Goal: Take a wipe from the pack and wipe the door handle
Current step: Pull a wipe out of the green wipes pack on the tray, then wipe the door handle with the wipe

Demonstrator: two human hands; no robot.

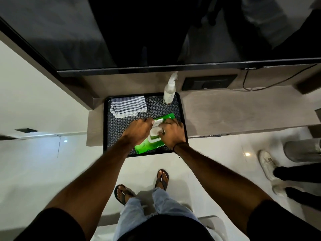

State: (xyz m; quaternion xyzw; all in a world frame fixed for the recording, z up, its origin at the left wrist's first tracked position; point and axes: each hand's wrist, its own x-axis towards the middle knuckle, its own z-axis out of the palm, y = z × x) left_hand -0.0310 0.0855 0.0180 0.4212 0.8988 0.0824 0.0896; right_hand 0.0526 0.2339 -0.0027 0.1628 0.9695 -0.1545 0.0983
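A green pack of wipes [145,148] lies on a dark patterned tray [119,126] on a grey shelf. Its white lid [158,122] stands open at the pack's middle. My left hand [139,131] rests over the pack's left side, fingertips at the lid. My right hand [172,133] presses on the pack's right side, fingers at the white opening. Both hands cover most of the pack. Whether a wipe is pinched between the fingers is hidden. No door handle is in view.
A folded blue-and-white checked cloth [128,106] lies at the tray's back left. A clear spray bottle [169,91] stands at the back right corner. A large dark screen [156,35] hangs above the shelf [243,112]. Another person's white shoes [267,164] stand at the right.
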